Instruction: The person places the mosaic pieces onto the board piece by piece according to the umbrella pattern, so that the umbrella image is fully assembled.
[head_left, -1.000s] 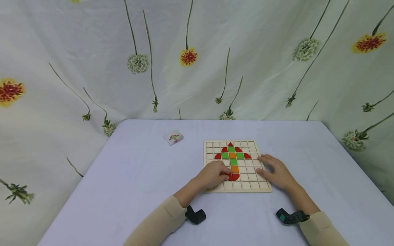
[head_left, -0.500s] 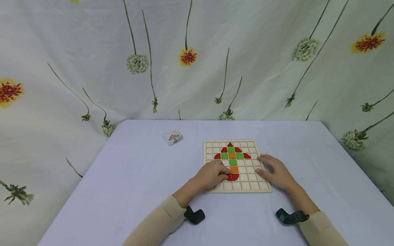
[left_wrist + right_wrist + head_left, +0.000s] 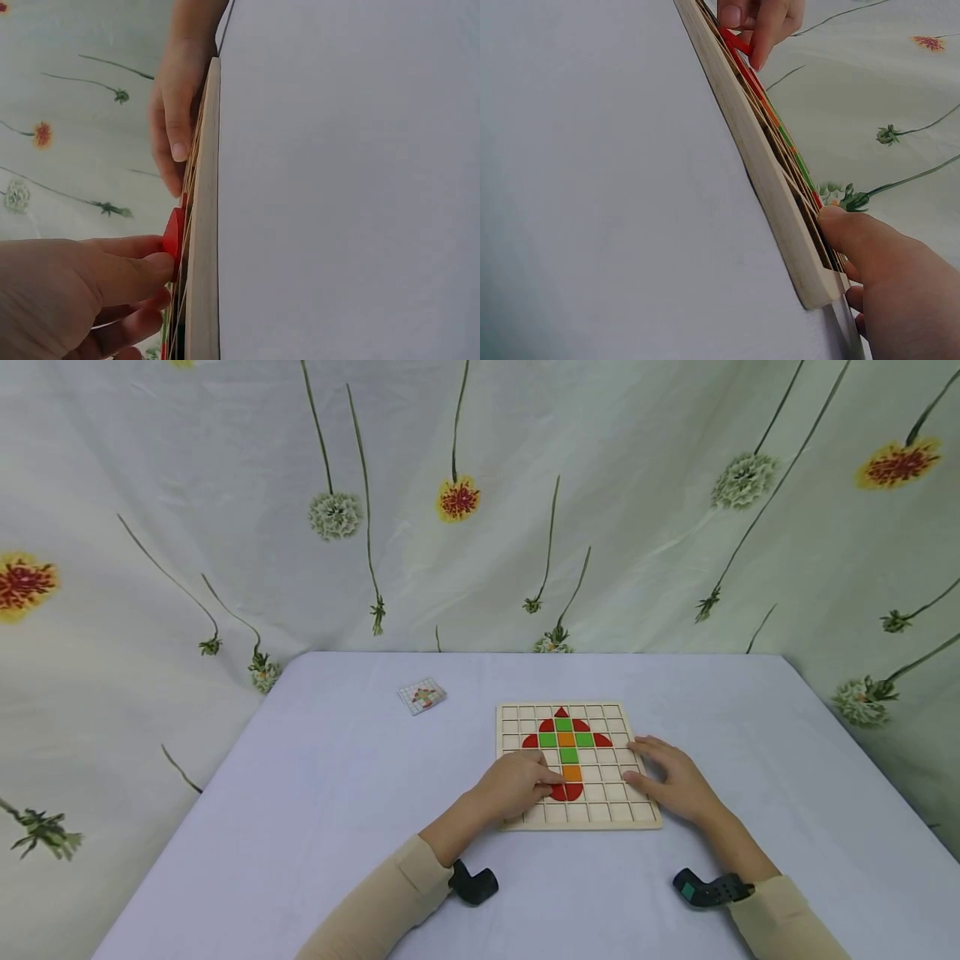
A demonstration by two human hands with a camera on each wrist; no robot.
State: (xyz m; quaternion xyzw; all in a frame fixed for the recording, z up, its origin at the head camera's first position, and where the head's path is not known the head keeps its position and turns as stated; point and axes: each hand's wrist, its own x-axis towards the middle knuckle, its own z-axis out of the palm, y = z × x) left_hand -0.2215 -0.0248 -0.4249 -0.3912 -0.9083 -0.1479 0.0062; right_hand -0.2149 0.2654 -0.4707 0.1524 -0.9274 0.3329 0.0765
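Note:
A light wooden grid board [image 3: 615,812] lies on the table, holding several red, green and orange pieces in an arrow-like pattern. At its lower left my left hand [image 3: 513,785] pinches a red rounded piece [image 3: 174,238] between thumb and index finger. The piece looks tilted against the board's surface in both wrist views. Directly right of it lies a red quarter-round piece [image 3: 573,792], below an orange square [image 3: 572,773]. My right hand [image 3: 675,781] rests at the board's right edge, fingers spread, with the thumb [image 3: 840,225] over the grid.
A small card [image 3: 422,696] printed with a coloured grid pattern lies at the table's back left. White cloth covers the table [image 3: 337,802]. Behind it hangs a flower-printed curtain [image 3: 480,568]. Each wrist carries a black camera mount [image 3: 476,887].
My left hand and forearm have shifted very slightly, with the fingers still at the red piece. The right hand and the board stay where they were.

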